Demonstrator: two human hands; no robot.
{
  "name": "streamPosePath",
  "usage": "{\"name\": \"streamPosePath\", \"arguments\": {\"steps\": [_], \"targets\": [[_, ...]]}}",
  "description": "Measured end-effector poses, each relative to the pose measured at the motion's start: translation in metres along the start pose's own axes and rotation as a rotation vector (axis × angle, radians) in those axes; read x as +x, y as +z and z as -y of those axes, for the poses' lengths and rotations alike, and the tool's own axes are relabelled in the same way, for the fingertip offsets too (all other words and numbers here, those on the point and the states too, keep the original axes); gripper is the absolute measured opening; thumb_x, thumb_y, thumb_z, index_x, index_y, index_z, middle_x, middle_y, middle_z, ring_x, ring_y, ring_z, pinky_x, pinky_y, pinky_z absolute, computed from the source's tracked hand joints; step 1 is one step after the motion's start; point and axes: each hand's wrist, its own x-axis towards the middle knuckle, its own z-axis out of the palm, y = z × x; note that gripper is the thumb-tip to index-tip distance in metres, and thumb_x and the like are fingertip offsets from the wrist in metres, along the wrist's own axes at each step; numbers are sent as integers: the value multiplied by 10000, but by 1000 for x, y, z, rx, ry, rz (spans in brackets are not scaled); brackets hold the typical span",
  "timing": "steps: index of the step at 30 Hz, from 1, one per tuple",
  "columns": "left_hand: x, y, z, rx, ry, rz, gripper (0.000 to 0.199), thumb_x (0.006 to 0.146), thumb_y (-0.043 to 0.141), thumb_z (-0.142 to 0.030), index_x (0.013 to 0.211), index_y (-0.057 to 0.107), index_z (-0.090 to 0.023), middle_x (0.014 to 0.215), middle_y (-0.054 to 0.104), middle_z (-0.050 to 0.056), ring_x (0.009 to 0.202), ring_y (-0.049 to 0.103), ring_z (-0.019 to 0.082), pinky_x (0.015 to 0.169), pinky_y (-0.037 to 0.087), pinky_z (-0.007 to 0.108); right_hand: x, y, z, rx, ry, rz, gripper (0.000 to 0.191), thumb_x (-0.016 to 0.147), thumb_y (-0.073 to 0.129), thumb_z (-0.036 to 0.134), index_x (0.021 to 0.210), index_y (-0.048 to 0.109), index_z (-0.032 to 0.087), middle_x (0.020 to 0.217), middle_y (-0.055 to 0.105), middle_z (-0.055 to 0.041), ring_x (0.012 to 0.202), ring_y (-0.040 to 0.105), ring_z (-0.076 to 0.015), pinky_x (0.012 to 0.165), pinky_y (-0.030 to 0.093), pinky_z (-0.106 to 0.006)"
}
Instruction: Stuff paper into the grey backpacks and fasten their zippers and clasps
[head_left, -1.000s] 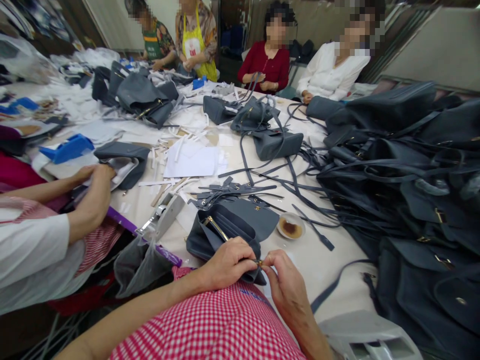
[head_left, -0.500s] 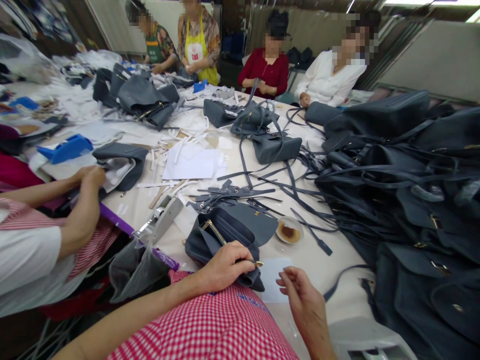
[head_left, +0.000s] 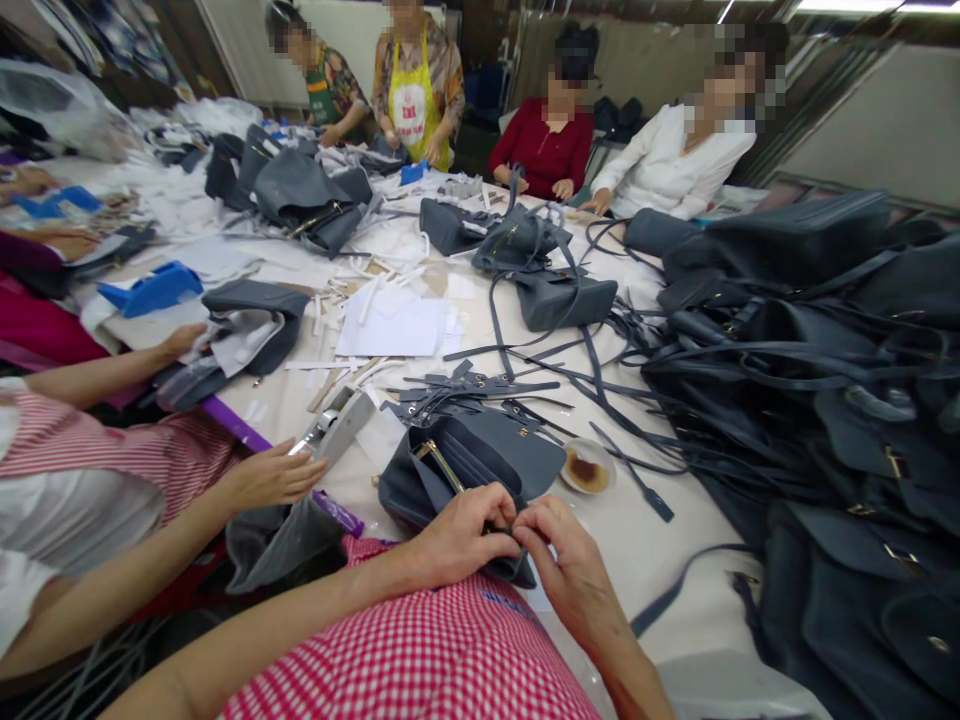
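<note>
A dark blue-grey handbag (head_left: 409,475) lies open at the table's near edge, against the red-checked apron (head_left: 420,640). Its mouth has a gold zipper (head_left: 444,466), and its flap (head_left: 536,455) is folded out to the far right. My left hand (head_left: 469,530) is closed on the bag's near right edge. Meeting it there, fingertip to fingertip, is my right hand (head_left: 562,550) in a pinch. Whatever lies between the right fingers is hidden. Just beyond the flap stands a small dish (head_left: 589,468) with brown liquid or paste.
Loose dark straps (head_left: 465,390) lie behind the bag. A large pile of dark bags (head_left: 825,400) rises on the right. To the left, a co-worker's hand (head_left: 281,475) touches a grey tape dispenser (head_left: 337,425). White paper (head_left: 390,325) and more people are farther back.
My right hand has moved left and up from over the table to my left fingers. The gold fitting at my left fingertips is now covered. The neighbour's hand has reached the dispenser.
</note>
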Motion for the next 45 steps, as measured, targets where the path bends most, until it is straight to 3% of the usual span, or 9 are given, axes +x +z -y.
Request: {"name": "streamPosePath", "arguments": {"steps": [6, 9, 13, 20, 24, 28, 33, 37, 45], "targets": [[-2, -4, 0, 57, 10, 4, 312, 646, 770, -117, 855, 547, -182, 796, 541, -53, 748, 484, 118, 698, 365, 226, -36, -37, -33, 66, 342, 34, 347, 919, 421, 470, 716, 573, 234, 603, 577, 0, 593, 571, -174, 586, 472, -277], [-2, -4, 1, 65, 5, 32, 222, 672, 749, -110, 777, 563, -170, 773, 535, -47, 749, 482, 116, 687, 354, 220, -76, -50, -83, -303, 506, 156, 387, 828, 501, 531, 566, 545, 250, 463, 546, 8, 463, 551, -184, 481, 442, -284], [-4, -5, 4, 117, 0, 65, 194, 666, 768, -138, 733, 588, -165, 741, 519, -47, 740, 474, 111, 665, 333, 211, -102, -48, -134, -349, 454, 141, 273, 687, 600, 406, 899, 725, 288, 1014, 736, -69, 943, 684, -272, 810, 526, -350], [-7, -5, 1, 127, -15, 119, 199, 644, 774, -119, 718, 596, -169, 736, 509, -48, 742, 470, 108, 647, 323, 205, 10, -9, -107, 664, 923, -153, 568, 716, 610, 649, 1005, 653, 163, 901, 745, -138, 861, 715, -277, 737, 562, -398], [-7, -4, 5, 55, -26, 86, 217, 593, 782, -116, 732, 625, -176, 750, 548, -45, 737, 484, 114, 664, 344, 223, 76, 8, -101, 815, 779, -243, 526, 522, 814, 499, 890, 665, 154, 826, 752, -110, 853, 710, -304, 753, 570, -416], [-2, -20, 13, -592, -49, 88, 318, 657, 758, -223, 951, 651, -168, 981, 664, 38, 898, 600, 171, 811, 443, 294, 95, -6, -88, 743, 569, -348, 490, 593, 785, 452, 1011, 679, 219, 976, 758, -33, 1028, 662, -272, 934, 516, -394], [1, -54, 13, -1231, -23, 96, 630, 811, 562, -612, 1181, 599, -103, 1244, 603, 191, 1159, 560, 300, 958, 433, 455, 71, -26, -58, 109, -135, -104, 343, 824, 545, 203, 1119, 705, 273, 1178, 699, -36, 1125, 630, -249, 1011, 482, -402], [3, -58, 17, -1197, -172, 8, 530, 787, 652, -530, 1072, 659, -84, 1072, 683, 153, 927, 651, 234, 825, 522, 388, 48, -12, -49, -211, -497, -54, 519, 846, 396, 53, 1236, 632, 304, 1232, 668, -25, 1143, 623, -208, 959, 530, -366], [6, -36, 30, -996, -377, -128, 419, 613, 804, -353, 886, 705, -50, 855, 708, 120, 668, 649, 159, 588, 545, 256, 20, -3, -63, -366, -528, -81, 510, 870, 374, 43, 1270, 603, 264, 1261, 650, -47, 1208, 574, -207, 1001, 500, -378]]}}
